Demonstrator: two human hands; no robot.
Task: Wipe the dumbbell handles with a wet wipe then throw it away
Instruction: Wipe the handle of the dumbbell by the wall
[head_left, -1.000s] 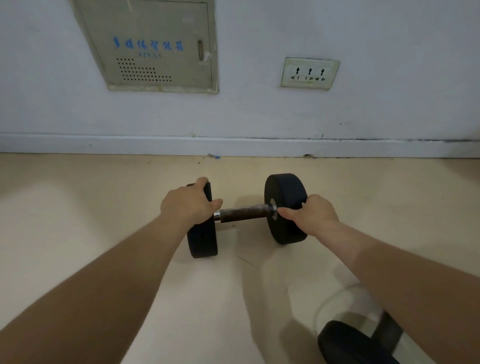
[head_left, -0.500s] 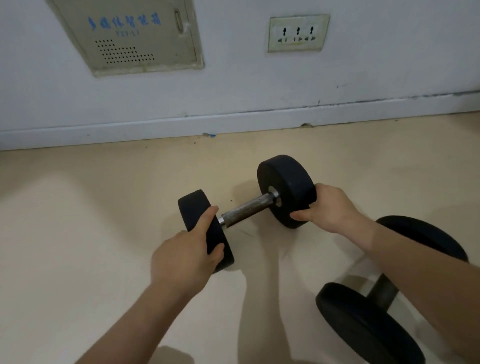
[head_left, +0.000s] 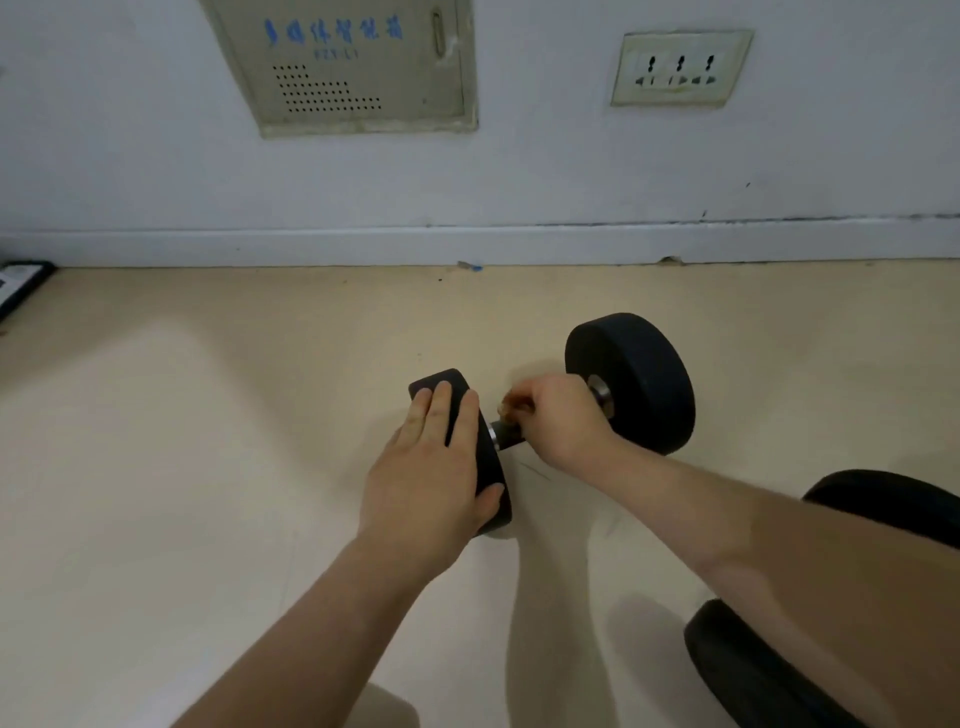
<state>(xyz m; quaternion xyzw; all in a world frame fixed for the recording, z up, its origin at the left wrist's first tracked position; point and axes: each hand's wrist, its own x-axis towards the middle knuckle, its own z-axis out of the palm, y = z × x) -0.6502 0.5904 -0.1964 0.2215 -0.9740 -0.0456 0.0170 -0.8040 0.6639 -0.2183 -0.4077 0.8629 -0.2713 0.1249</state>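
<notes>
A black dumbbell lies on the beige floor, its right weight (head_left: 639, 384) farther from me than its left weight (head_left: 491, 467). My left hand (head_left: 431, 467) holds the left weight, with fingers laid over its top and the thumb hooked round its lower rim. Around the metal handle (head_left: 506, 434) my right hand (head_left: 561, 421) is curled, covering most of it. The fingertips there are blurred. I cannot make out a wet wipe.
A second black dumbbell (head_left: 737, 670) lies at the lower right, partly behind my right forearm. The wall with its baseboard (head_left: 311, 244), a metal panel (head_left: 353, 67) and a socket (head_left: 680, 67) stands just beyond. A black-framed object (head_left: 21, 280) sits at the left edge.
My right hand has left the right weight and now grips the handle. My left hand has shifted on the left weight, fingers now over its top. The view has moved closer.
</notes>
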